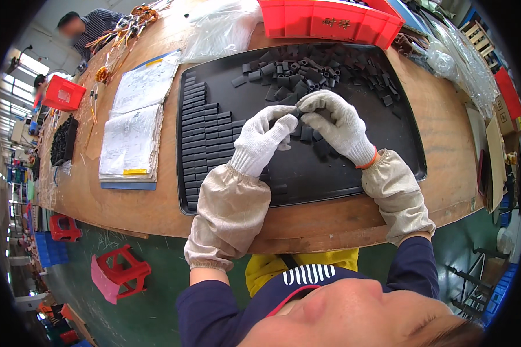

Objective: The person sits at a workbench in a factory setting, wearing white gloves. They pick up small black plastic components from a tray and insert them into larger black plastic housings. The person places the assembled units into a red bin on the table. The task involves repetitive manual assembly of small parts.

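Papers [132, 136]: we see them lying on the worktop [156, 214], left of the tray [353, 185]
Rows [205, 136]: flat black pieces lined up at the tray's left
Left hand [264, 139]: gloved; fingers pinched on a black piece [295, 111] over the tray
Right hand [337, 124]: gloved; pinching that same piece
Pile [315, 72]: loose black pieces, just behind our hands

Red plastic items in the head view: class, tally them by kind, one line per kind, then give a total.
Red bins: 2, one on the table's far edge, one at far left
Red stools on the floor: 2
Total: 4
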The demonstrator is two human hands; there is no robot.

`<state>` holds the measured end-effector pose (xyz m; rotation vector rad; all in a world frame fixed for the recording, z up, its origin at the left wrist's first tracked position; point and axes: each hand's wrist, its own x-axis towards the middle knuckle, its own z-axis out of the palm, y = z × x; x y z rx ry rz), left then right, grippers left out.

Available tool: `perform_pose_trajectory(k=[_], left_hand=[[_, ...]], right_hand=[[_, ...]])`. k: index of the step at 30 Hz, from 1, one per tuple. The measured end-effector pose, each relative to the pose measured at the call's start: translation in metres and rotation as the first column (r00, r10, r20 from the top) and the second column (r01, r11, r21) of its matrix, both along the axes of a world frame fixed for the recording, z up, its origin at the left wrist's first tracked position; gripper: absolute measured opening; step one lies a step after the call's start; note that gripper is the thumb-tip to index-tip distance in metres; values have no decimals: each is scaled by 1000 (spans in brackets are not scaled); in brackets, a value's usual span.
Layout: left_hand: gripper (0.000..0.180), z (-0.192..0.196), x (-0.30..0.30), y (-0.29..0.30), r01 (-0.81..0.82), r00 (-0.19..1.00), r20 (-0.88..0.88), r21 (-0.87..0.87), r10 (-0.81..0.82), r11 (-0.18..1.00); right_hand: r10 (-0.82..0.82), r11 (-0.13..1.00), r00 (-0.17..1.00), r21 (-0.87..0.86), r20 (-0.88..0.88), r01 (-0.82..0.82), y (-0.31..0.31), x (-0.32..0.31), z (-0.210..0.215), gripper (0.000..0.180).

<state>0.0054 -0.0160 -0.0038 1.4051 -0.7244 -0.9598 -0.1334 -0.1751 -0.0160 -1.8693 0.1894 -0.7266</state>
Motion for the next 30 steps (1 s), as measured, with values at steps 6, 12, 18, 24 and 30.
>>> perform_pose_trajectory(k=[6, 12, 18, 24, 30], left_hand=[[45, 2, -1, 0, -10, 1000, -16, -6, 10, 1000], [39, 5, -2, -2, 10, 998, 65, 27, -11, 1000], [38, 4, -1, -2, -71, 993, 97, -19, 73, 997], [41, 6, 8, -1, -273, 958, -140, -178, 250, 945], [43, 2, 11, 5, -220, 935, -328, -237, 136, 946]], right_hand=[[25, 970, 998, -241, 64, -8, -3, 2, 3, 19], [-22, 978, 1000, -208, -18, 17, -2, -1, 2, 23], [-45, 928, 998, -373, -45, 25, -1, 1, 9, 25], [339, 765, 882, -449, -329, -461, 20, 2, 5, 25], [393, 657, 791, -460, -469, -598, 36, -1, -1, 23]])
